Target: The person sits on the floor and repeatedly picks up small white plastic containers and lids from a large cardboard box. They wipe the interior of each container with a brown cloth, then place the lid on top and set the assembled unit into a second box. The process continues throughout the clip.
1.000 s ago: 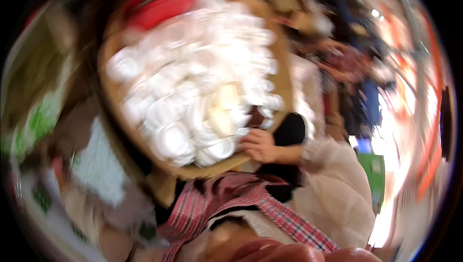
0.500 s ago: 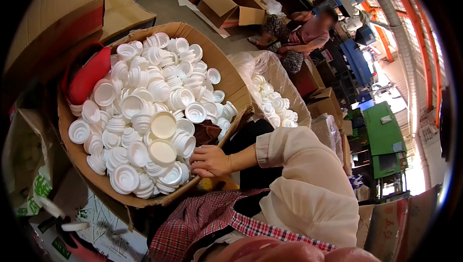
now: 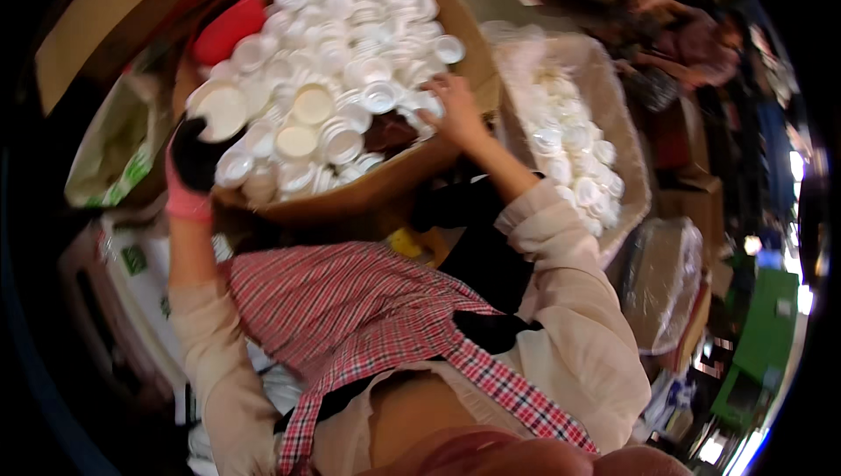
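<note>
Since the earlier frame, the left hand (image 3: 194,159) has come up from below the carton to its 8 o'clock edge, and the right hand (image 3: 455,110) has shifted from the near rim to the heap's 3–4 o'clock side; clock positions are read about the carton's centre. The left hand, in a black-and-pink glove, is closed around the edge of a round cream lid (image 3: 219,111). The right hand is bare, fingers bent over the lids; blur prevents telling whether it grips one. The step in hand is judged to be bringing the cream lid to the heap; the next move would call for lowering it level and loosening the fingers without toppling nearby stacks. The cream lid, at 9 o'clock, shows a broad, pale, flat-looking face. Around it, white plastic lids (image 3: 333,56) with raised rims lie mixed, many nested, in the cardboard carton (image 3: 473,47). Two cream discs (image 3: 313,104) sit near 7 o'clock, a dark brown piece (image 3: 390,133) at 4–5, a red item (image 3: 229,29) at 10. Farther out, toward 3–4 o'clock, stands a plastic-lined box (image 3: 626,152) of pale pieces.
</note>
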Demonstrator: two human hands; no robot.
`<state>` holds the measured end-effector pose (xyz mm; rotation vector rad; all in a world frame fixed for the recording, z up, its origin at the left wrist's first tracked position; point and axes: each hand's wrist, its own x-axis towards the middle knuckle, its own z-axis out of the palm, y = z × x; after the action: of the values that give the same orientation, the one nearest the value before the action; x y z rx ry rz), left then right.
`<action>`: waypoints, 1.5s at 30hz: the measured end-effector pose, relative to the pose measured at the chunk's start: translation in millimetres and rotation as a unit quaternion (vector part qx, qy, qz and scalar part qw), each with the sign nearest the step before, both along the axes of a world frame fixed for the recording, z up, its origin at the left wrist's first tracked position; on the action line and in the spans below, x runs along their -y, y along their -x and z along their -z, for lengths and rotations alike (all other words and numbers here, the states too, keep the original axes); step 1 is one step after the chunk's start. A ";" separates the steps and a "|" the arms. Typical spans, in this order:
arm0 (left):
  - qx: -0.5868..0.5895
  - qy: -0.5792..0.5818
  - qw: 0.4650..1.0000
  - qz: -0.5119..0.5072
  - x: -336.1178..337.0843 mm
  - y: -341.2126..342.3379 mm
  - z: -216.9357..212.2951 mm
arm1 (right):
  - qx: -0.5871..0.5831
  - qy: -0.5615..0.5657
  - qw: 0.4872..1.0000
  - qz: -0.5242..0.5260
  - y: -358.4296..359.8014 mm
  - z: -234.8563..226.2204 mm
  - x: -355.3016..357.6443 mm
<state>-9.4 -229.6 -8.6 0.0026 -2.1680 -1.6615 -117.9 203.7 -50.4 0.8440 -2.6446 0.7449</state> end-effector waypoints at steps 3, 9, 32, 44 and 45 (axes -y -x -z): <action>0.049 -0.565 0.816 0.110 -50.4 13.4 -22.2 | 0.147 -0.048 0.988 0.009 1.0 19.4 -22.4; 0.021 -0.633 0.715 0.298 -132.5 40.7 -19.2 | 0.374 -0.106 0.913 -0.125 6.8 30.7 24.0; -0.137 0.211 0.968 -0.022 -209.6 39.8 -7.6 | 0.140 0.310 0.926 -0.166 -34.2 -46.9 45.2; -0.048 -0.025 0.985 0.165 -252.9 36.0 8.2 | -0.025 0.266 0.956 -0.121 -47.3 -77.7 53.5; -0.064 0.019 0.991 0.113 -255.4 28.8 -6.3 | -0.019 0.256 0.962 -0.094 -44.8 -79.3 54.4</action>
<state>-38.2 25.9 -2.3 -0.3621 -2.1662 -1.6882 -73.1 149.3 28.9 0.9423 -2.1885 1.3659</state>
